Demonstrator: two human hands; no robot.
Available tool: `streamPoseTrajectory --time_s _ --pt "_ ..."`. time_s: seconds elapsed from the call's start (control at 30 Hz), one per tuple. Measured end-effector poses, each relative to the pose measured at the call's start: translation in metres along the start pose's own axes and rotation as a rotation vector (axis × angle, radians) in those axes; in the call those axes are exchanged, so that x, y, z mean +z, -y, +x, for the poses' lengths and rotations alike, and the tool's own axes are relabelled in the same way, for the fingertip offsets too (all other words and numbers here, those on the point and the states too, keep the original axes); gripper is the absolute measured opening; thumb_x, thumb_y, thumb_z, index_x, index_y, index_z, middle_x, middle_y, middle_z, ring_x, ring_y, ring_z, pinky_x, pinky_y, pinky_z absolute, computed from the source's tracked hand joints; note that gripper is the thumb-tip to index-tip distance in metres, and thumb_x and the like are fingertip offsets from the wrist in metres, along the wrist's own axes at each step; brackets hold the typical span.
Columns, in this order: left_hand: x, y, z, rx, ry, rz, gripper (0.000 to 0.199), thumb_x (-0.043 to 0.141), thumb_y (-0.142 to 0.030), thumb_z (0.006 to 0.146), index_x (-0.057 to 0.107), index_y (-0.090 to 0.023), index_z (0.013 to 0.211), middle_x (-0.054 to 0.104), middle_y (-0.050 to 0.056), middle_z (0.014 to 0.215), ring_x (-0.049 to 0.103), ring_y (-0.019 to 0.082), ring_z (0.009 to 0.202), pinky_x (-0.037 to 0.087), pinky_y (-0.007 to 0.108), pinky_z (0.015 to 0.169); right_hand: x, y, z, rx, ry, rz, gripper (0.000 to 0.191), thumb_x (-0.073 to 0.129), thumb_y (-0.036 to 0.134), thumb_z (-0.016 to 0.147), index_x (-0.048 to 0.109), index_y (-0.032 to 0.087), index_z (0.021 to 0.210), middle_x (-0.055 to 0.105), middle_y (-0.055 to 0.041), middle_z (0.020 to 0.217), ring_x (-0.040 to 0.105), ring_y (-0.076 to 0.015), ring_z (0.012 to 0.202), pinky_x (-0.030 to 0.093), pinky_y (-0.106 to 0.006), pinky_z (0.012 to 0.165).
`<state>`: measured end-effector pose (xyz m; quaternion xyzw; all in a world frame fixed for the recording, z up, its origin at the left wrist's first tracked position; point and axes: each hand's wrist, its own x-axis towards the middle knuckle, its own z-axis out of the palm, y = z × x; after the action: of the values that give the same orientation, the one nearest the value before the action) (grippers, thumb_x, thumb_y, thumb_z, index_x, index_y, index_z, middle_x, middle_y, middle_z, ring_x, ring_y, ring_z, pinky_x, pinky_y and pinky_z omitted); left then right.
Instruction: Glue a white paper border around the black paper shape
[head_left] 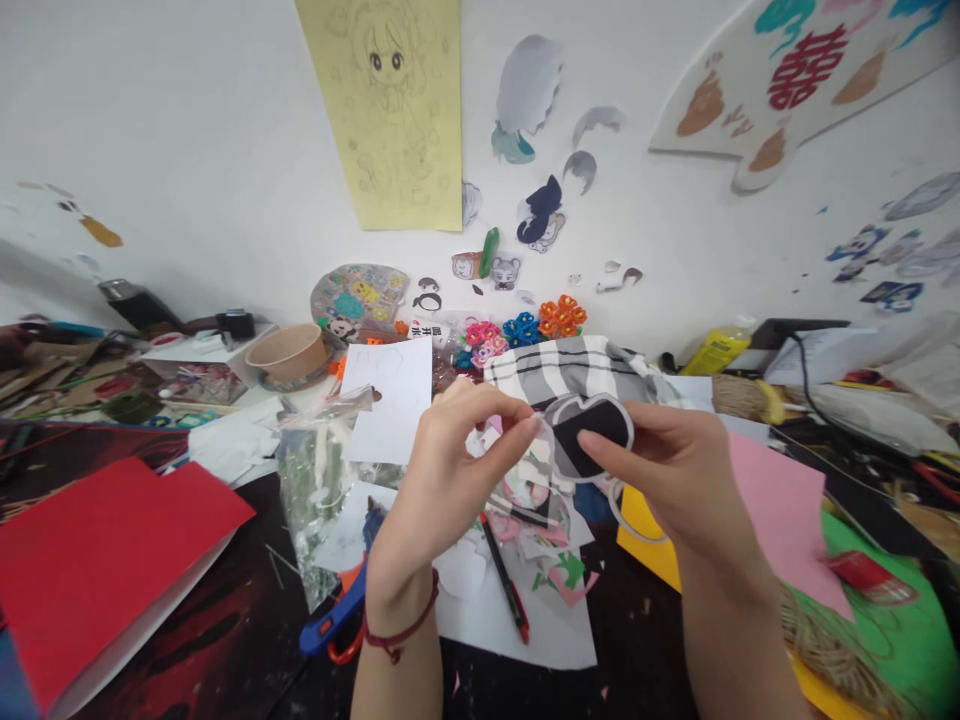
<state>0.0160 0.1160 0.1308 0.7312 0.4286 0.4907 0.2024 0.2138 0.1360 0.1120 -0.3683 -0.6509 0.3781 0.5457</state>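
Note:
In my right hand [667, 460], thumb and fingers grip a small rounded black-and-grey cutout [600, 428] with a white border. My left hand [465, 450] is closed in a pinch close to the cutout's left edge; what lies between the fingertips is too small to make out. A pale thin ring [634, 520] shows below the right hand's fingers. Beneath both hands, a white sheet [480, 630] lies on the dark table, with a red-and-black pen [506, 580] and pink and green paper scraps [566, 575] on it.
Left of my left wrist lies a blue glue gun [337, 610]. A folded red card [105, 570] is at far left, pink paper [780, 510] at right. Behind stand a tan bowl [289, 350], a checked cloth [577, 360] and a yellow bottle [716, 348] near the wall.

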Motion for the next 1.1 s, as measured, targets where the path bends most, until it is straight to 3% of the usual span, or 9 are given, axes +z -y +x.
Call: streamPoseTrajectory --time_s 0.4,0.6,1.1 --pt "-0.0015 0.0003 0.0 -0.01 -0.129 -0.011 0.023 0.054 -0.03 0.099 0.072 -0.025 0.086 0.07 0.001 0.082 0.058 0.018 0.079 0.043 0.035 0.076 -0.0017 -0.0023 -0.0004 0.011 -0.052 -0.021 0.012 0.08 0.026 0.075 0.073 0.019 0.067 0.061 0.0016 0.059 0.054 -0.0115 0.054 0.047 -0.022 0.05" --pt "0.0027 0.0014 0.0013 0.02 -0.107 -0.008 0.006 0.071 -0.025 0.088 0.068 -0.024 0.083 0.068 -0.001 0.079 0.058 0.017 0.079 0.045 0.033 0.074 -0.0002 -0.0011 0.0002 0.007 -0.025 -0.001 0.007 0.079 0.026 0.076 0.076 0.02 0.073 0.068 0.0 0.065 0.06 -0.0135 0.058 0.052 -0.025 0.055" --pt "0.0061 0.0003 0.0002 0.035 -0.096 0.034 0.012 0.062 -0.022 0.094 0.065 -0.023 0.082 0.064 0.0 0.078 0.051 0.017 0.075 0.042 0.034 0.072 -0.0003 -0.001 -0.0004 0.006 -0.018 -0.019 0.008 0.078 0.025 0.077 0.075 0.019 0.072 0.066 0.0007 0.063 0.057 -0.0124 0.057 0.049 -0.023 0.054"
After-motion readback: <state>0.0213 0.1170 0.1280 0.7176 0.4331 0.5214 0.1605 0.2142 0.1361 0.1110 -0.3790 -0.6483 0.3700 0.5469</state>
